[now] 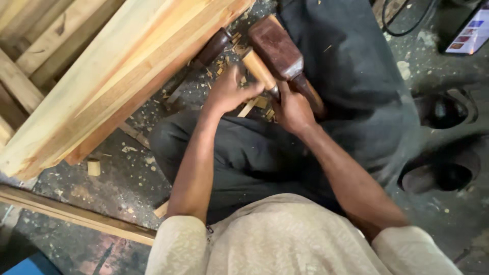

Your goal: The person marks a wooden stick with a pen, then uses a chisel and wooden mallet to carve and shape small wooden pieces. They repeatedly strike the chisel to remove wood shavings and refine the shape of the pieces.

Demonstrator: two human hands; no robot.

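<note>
Wooden chisel [260,71] sits gripped in our left hand [229,91] above our lap; our right hand [293,109] clasps the dark mallet [280,48]. Pale planks [117,76] lean left; a screen [471,33] glows top right.

We are looking down at a dark concrete floor [122,186] that is lying under a scatter of sawdust and pale wood chips [133,149]. Long pale planks [117,76] are slanting across the upper left, with more boards [30,56] stacking behind them. A thin wooden strip [76,215] is running along the floor at lower left, and a small wood block [93,167] is sitting near it. At the right, two dark shoes [443,142] are resting on the floor. A black cable [407,23] is curling at the top right beside a lit screen [471,33]. Soft, even light is falling over everything.
</note>
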